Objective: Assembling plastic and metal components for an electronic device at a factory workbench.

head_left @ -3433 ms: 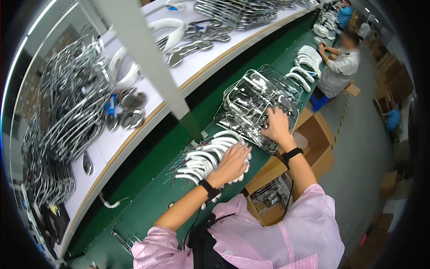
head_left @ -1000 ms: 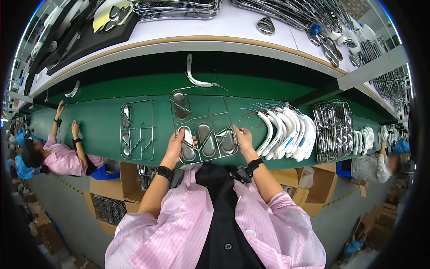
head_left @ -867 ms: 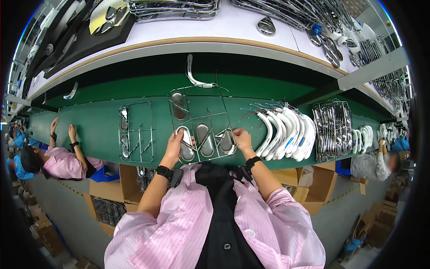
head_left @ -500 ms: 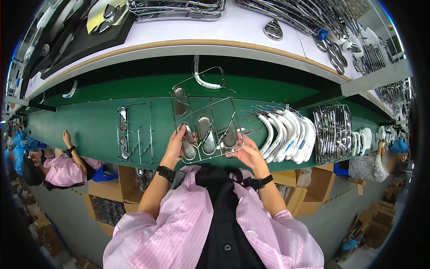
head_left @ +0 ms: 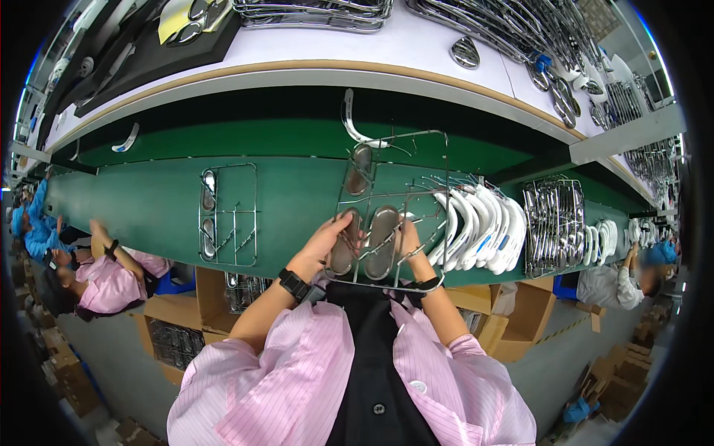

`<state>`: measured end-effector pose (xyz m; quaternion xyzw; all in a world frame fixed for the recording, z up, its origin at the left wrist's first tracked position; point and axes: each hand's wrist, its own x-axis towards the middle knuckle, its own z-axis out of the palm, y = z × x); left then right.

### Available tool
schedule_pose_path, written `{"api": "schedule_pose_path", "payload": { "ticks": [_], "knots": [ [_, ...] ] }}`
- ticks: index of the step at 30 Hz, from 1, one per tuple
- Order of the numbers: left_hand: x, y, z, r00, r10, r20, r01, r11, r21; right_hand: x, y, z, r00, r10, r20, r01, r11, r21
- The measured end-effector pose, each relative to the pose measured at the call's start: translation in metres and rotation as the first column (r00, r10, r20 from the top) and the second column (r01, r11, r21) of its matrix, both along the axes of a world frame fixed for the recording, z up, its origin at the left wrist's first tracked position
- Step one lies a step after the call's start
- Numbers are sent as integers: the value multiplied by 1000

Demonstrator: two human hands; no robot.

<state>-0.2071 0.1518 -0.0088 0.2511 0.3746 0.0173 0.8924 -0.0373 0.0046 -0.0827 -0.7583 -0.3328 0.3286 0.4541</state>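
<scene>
In front of me a chromed wire rack (head_left: 410,195) carrying oval metal plates (head_left: 358,169) is held up over the green bench. My left hand (head_left: 324,242) is closed round the rack's left side, its fingers at the lower-left oval plate (head_left: 344,245). My right hand (head_left: 408,242) grips beside the other lower oval plate (head_left: 383,241), partly hidden behind the wires. A similar wire rack (head_left: 256,212) lies flat on the bench to the left. Just right of the held rack is a row of curved white pieces (head_left: 476,227) with thin wires.
A bundle of wire racks (head_left: 554,227) stands farther right. Beyond the bench, a white shelf (head_left: 312,63) holds more racks and a shiny teardrop-shaped piece (head_left: 465,53). Cardboard boxes (head_left: 529,316) stand below the bench edge. Co-workers sit at both sides.
The held rack has shifted right and turned, its oval plates now at its left side. Both hands still grip it; my left hand has moved right with it.
</scene>
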Motion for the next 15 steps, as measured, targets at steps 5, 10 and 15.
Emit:
{"api": "schedule_pose_path", "payload": {
  "ticks": [5,10,15],
  "knots": [
    [-15,-2,-30,992,113,55,-109,992,-69,-8,3,-25,679,-10,734,-87,992,95],
    [-1,-21,-58,988,-15,151,21,999,-38,-26,10,81,448,236,-862,281,878,387],
    [-11,-9,-17,979,37,201,-28,999,-46,-24,7,63,454,233,-860,267,885,381]
  ]
}}
